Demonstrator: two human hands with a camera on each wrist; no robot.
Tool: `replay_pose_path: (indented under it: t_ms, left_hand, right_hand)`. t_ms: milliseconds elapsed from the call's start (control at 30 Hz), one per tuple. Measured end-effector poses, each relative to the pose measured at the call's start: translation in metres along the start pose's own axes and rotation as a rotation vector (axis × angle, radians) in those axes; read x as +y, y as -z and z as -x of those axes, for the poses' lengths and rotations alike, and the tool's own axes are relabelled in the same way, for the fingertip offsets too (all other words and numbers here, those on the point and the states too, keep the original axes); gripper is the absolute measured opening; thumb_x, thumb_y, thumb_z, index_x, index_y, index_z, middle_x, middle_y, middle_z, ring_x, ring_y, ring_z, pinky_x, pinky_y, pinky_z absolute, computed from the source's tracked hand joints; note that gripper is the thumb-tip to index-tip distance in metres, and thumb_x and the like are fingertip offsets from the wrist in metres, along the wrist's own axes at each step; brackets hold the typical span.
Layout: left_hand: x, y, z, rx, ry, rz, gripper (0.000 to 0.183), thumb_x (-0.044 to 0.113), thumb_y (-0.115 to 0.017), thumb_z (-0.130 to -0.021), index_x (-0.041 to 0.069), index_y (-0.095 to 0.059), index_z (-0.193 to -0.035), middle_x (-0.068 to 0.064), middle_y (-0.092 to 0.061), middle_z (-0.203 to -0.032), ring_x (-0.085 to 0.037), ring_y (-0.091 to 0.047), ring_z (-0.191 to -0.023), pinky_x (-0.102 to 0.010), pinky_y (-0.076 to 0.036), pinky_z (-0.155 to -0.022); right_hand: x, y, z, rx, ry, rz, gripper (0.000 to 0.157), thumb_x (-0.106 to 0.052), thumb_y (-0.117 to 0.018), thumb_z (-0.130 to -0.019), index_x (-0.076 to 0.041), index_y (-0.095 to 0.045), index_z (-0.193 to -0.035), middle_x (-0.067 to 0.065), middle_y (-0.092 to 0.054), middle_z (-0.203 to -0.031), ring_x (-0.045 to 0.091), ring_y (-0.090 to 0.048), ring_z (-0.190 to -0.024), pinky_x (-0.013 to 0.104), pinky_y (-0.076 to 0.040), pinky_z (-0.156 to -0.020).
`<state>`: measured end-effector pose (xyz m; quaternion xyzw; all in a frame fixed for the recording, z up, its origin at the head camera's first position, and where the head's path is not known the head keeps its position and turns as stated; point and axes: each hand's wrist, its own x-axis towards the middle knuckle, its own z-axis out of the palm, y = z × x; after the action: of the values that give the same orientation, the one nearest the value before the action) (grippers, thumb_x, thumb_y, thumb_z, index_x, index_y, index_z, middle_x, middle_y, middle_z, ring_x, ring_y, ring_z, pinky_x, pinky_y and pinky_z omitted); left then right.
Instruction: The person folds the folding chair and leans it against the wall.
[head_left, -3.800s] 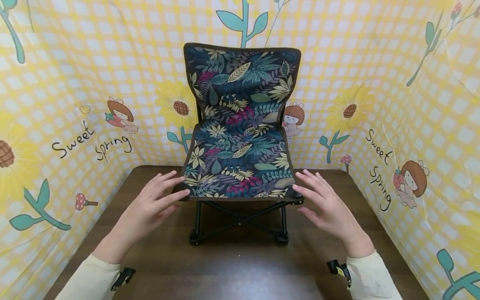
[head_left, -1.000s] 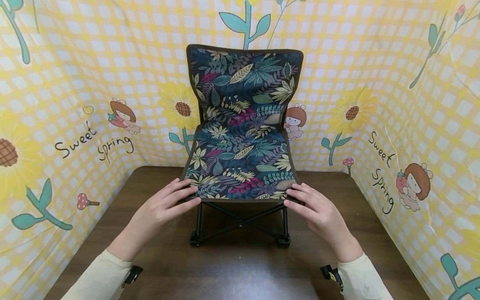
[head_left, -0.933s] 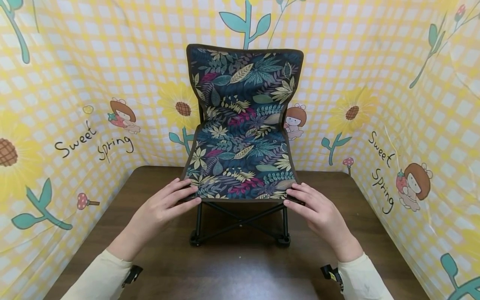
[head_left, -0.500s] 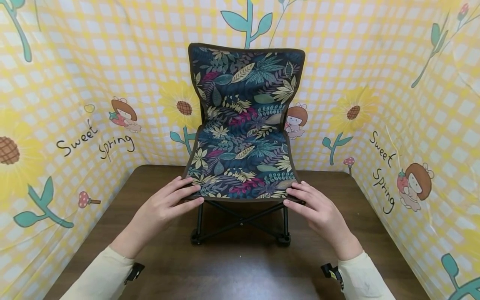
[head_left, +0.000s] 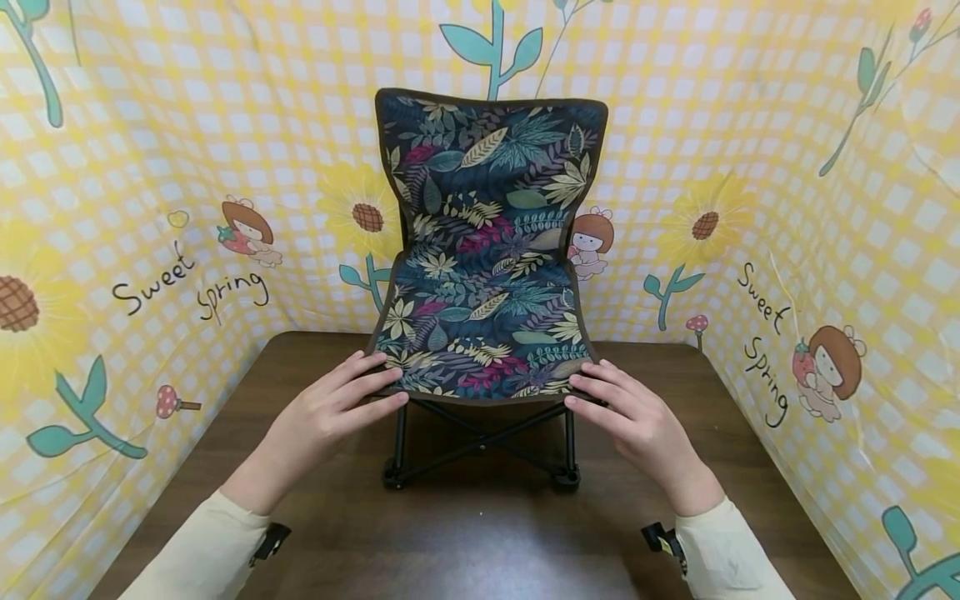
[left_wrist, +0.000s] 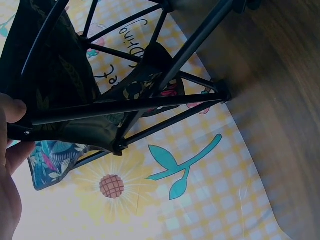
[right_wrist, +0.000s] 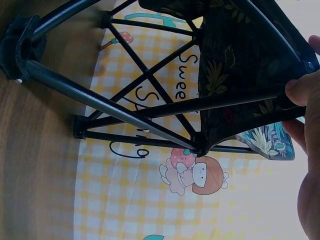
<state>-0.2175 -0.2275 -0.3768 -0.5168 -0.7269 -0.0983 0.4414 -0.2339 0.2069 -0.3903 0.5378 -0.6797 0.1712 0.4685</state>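
Observation:
A small folding chair with dark leaf-print fabric and black crossed legs stands unfolded, its backrest away from me. My left hand grips the seat's front left corner, fingers over the top. From below, in the left wrist view, the thumb presses near the end of a black tube. At the front right corner my right hand holds the seat in the same way. Its thumb lies against a tube under the seat in the right wrist view. The chair's rear legs are mostly hidden in the head view.
The chair stands on a dark brown wooden table. Yellow checked cloth printed with sunflowers and cartoon figures encloses the table at the back and both sides. Black straps sit at both wrists.
Over the earlier frames both hands have come inward from beside the front corners and taken hold of them. During the last second hands and chair stay almost still.

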Motion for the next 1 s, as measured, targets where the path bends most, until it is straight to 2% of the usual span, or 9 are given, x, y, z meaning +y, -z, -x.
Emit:
replay_pose_path:
  t_ms: [300, 633, 1000]
  left_hand:
    - [-0.002, 0.000, -0.005, 0.006, -0.027, -0.016, 0.037, 0.002, -0.042, -0.107, 0.010, -0.075, -0.123, -0.014, -0.071, -0.126, -0.042, -0.067, -0.113, -0.051, -0.045, -0.113]
    - [-0.003, 0.000, -0.008, 0.005, -0.030, -0.014, 0.037, 0.002, -0.042, -0.108, 0.010, -0.075, -0.123, -0.014, -0.071, -0.125, -0.041, -0.067, -0.113, -0.050, -0.043, -0.115]
    - [-0.005, 0.001, -0.011, 0.012, -0.050, -0.014, 0.037, 0.000, -0.043, -0.107, 0.010, -0.075, -0.123, -0.015, -0.071, -0.125, -0.041, -0.068, -0.112, -0.051, -0.047, -0.110]
  right_hand:
    - [0.001, 0.001, -0.003, -0.003, 0.010, 0.019, 0.032, 0.001, -0.048, -0.106, -0.005, -0.077, -0.118, 0.018, -0.073, -0.119, 0.042, -0.070, -0.107, 0.054, -0.056, -0.097]
    - [0.002, 0.001, -0.006, -0.015, 0.008, 0.026, 0.031, 0.000, -0.048, -0.106, -0.006, -0.077, -0.117, 0.017, -0.073, -0.120, 0.042, -0.069, -0.107, 0.054, -0.055, -0.098]
    - [0.004, 0.000, -0.008, -0.016, 0.021, 0.030, 0.030, -0.001, -0.050, -0.106, -0.007, -0.077, -0.118, 0.016, -0.073, -0.120, 0.042, -0.070, -0.107, 0.055, -0.055, -0.096]
